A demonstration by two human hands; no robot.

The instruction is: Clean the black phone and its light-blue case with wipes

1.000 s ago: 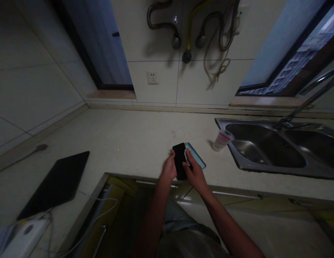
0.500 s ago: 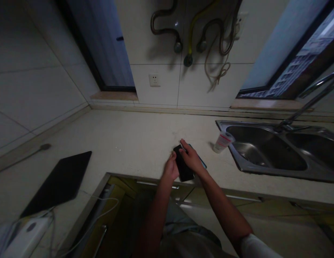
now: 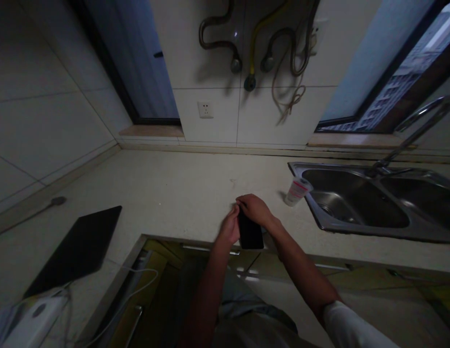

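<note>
A black smartphone lies tilted near the counter's front edge, its dark face up. My left hand grips it along its left side, with the thumb by the upper corner. Over the phone's top end bends my right hand, its fingers closed together at the upper left corner, close to the left fingertips. Whatever the right fingers pinch is too small and dark to make out. My right hand and wrist hide part of the phone's upper right side.
On the pale counter, a plastic cup stands right of my hands, beside the steel double sink. A black flat panel lies at left, near a white device with cables. An outlet and hoses are on the wall.
My right hand has drawn its fingers in and curled them over the phone's top left corner. The blue-edged object seen beneath it earlier is now mostly covered. The phone stands slightly straighter.
</note>
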